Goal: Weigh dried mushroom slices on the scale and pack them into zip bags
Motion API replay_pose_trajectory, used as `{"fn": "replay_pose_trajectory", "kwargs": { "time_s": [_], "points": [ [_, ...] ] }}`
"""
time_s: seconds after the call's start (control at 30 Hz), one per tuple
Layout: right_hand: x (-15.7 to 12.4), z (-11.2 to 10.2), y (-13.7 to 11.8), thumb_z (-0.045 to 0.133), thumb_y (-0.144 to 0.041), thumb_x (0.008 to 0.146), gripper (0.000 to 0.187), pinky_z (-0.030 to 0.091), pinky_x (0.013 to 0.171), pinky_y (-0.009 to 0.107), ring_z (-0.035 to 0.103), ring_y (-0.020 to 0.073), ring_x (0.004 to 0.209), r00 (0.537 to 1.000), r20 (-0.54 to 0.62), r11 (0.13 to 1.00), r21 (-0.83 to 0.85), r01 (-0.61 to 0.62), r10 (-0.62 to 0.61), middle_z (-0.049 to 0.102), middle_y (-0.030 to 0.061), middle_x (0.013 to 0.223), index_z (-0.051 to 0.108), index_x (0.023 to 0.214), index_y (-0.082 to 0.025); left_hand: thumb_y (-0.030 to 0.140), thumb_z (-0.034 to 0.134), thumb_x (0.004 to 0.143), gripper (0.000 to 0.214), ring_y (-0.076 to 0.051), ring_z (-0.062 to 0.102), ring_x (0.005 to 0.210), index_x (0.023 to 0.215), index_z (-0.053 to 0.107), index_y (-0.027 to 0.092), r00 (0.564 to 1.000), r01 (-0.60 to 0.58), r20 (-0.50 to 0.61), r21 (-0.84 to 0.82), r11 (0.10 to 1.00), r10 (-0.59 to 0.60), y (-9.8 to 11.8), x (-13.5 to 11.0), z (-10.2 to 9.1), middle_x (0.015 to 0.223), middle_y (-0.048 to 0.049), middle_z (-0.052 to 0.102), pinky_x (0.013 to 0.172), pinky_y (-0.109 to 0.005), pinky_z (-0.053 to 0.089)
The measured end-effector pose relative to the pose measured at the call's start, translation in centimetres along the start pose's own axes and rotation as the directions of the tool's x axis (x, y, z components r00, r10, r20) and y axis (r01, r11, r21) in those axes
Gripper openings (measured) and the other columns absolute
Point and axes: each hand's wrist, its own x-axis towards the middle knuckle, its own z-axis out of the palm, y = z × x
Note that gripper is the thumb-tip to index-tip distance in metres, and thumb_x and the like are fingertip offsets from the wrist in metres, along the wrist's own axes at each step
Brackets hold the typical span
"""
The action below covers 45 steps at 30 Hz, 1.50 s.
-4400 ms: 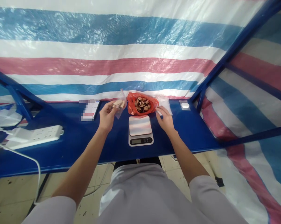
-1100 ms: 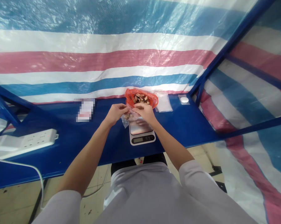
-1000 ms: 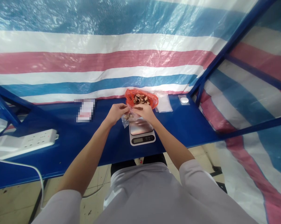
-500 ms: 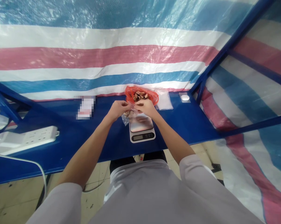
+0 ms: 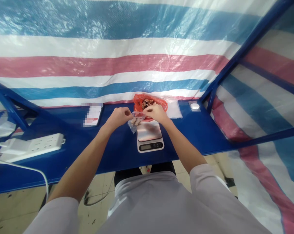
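A small clear plastic bag point(image 5: 136, 122) with several pale brown pieces in it hangs between my hands, over the left rear of a kitchen scale point(image 5: 150, 146). My left hand point(image 5: 121, 116) pinches one upper corner of the bag. My right hand point(image 5: 156, 112) pinches the opposite corner. Just behind, a red mesh bag point(image 5: 138, 100) lies open around brown, curved dried pieces point(image 5: 147, 102) that look like mushrooms or shells; my right hand partly covers it. The scale's display is too small to read.
A stack of clear plastic bags point(image 5: 174, 109) lies right of the mesh bag, with a white round item point(image 5: 194, 106) farther right. A phone point(image 5: 93, 115) lies at left. A power strip point(image 5: 43, 144) with its cable sits near the left edge. Striped sheeting point(image 5: 113, 65) hangs behind the blue table point(image 5: 193, 131).
My hands have moved slightly apart, stretching the clear bag's top edge between them. The pieces inside show more plainly. The whole view has shifted a little.
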Motion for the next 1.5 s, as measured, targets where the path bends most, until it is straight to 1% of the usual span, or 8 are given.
{"fn": "replay_pose_trajectory", "kwargs": {
  "time_s": [0.17, 0.27, 0.5, 0.7, 0.83, 1.03, 1.2, 1.5],
  "points": [
    [0.4, -0.3, 0.9, 0.075, -0.022, 0.079, 0.009, 0.053, 0.09, 0.035, 0.071, 0.021, 0.082, 0.999, 0.04, 0.992, 0.129, 0.004, -0.009, 0.078, 0.0004, 0.074, 0.083, 0.076, -0.024, 0.073, 0.07, 0.072, 0.066, -0.027, 0.069, 0.102, 0.105, 0.071, 0.016, 0.993, -0.118, -0.035, -0.457, 0.881, 0.115, -1.8, 0.0, 1.0, 0.113, -0.013, 0.075, 0.097, -0.039, 0.054],
    [0.7, -0.5, 1.1, 0.076, -0.024, 0.078, 0.008, 0.055, 0.083, 0.033, 0.072, 0.0218, 0.083, 0.998, 0.055, 0.971, 0.237, 0.013, -0.027, 0.079, 0.0016, 0.079, 0.084, 0.08, -0.023, 0.074, 0.076, 0.067, 0.08, -0.032, 0.066, 0.117, 0.122, 0.069, 0.017, 0.989, -0.117, 0.011, -0.564, 0.817, 0.149, -2.3, 0.4, 1.6, 0.129, -0.0155, 0.07, 0.107, -0.046, 0.049],
    [1.5, -0.7, 1.7, 0.078, -0.031, 0.076, 0.011, 0.055, 0.098, 0.037, 0.072, 0.0259, 0.107, 0.996, -0.002, 0.893, 0.443, 0.082, -0.091, 0.08, 0.0027, 0.094, 0.083, 0.084, -0.024, 0.052, 0.089, 0.064, 0.067, -0.029, 0.073, 0.094, 0.119, 0.07, 0.017, 0.915, 0.024, 0.337, -0.593, 0.805, 0.222, -2.4, 1.1, 1.5, 0.102, -0.0092, 0.078, 0.089, -0.043, 0.058],
    [0.9, -1.3, 2.6, 0.081, -0.038, 0.071, 0.022, 0.056, 0.099, 0.036, 0.073, 0.0249, 0.108, 0.997, -0.052, 0.836, 0.549, -0.016, 0.053, 0.08, 0.0035, 0.104, 0.082, 0.087, -0.023, 0.057, 0.085, 0.065, 0.059, -0.024, 0.071, 0.086, 0.105, 0.068, 0.017, 0.947, 0.048, 0.289, -0.555, 0.831, 0.139, -2.7, 1.1, 1.1, 0.092, -0.0046, 0.075, 0.082, -0.036, 0.057],
    [0.3, -2.7, 2.7, 0.081, -0.05, 0.07, 0.041, 0.061, 0.084, 0.036, 0.075, 0.0211, 0.087, 0.978, -0.086, 0.772, 0.629, -0.093, 0.188, 0.08, 0.0048, 0.099, 0.081, 0.098, -0.02, 0.06, 0.082, 0.068, 0.062, -0.023, 0.07, 0.085, 0.109, 0.067, 0.016, 0.961, 0.052, 0.261, -0.496, 0.867, 0.092, -2.1, 1.6, -0.1, 0.093, -0.0059, 0.075, 0.076, -0.033, 0.055],
    [0.9, -3.7, 1.9, 0.083, -0.05, 0.068, 0.04, 0.06, 0.087, 0.036, 0.074, 0.0223, 0.088, 0.982, -0.11, 0.819, 0.569, -0.067, 0.156, 0.08, 0.0054, 0.095, 0.082, 0.093, -0.019, 0.062, 0.077, 0.069, 0.053, -0.019, 0.065, 0.069, 0.095, 0.072, 0.017, 0.964, -0.033, 0.241, -0.311, 0.95, 0.112, 1.3, 3.3, -2.2, 0.074, -0.0013, 0.069, 0.06, -0.026, 0.046],
    [2.6, -2.8, 2.7, 0.082, -0.052, 0.067, 0.038, 0.059, 0.087, 0.038, 0.073, 0.0226, 0.086, 0.983, -0.104, 0.801, 0.595, -0.061, 0.152, 0.08, 0.0046, 0.089, 0.08, 0.084, -0.019, 0.055, 0.073, 0.072, 0.044, -0.02, 0.066, 0.075, 0.099, 0.073, 0.02, 0.958, -0.064, 0.255, -0.248, 0.967, 0.129, 4.1, 5.1, -3.2, 0.082, -0.0013, 0.072, 0.065, -0.027, 0.047],
    [3.6, -3.3, 5.6, 0.085, -0.057, 0.06, 0.043, 0.062, 0.077, 0.035, 0.072, 0.0203, 0.077, 0.953, 0.005, 0.667, 0.713, -0.216, 0.304, 0.076, 0.0034, 0.081, 0.077, 0.079, -0.019, 0.053, 0.072, 0.072, 0.044, -0.02, 0.065, 0.074, 0.104, 0.072, 0.021, 0.985, -0.063, 0.15, -0.113, 0.992, 0.079, 3.8, 7.4, -3.7, 0.084, -0.0028, 0.074, 0.061, -0.027, 0.043]
  ]
}}
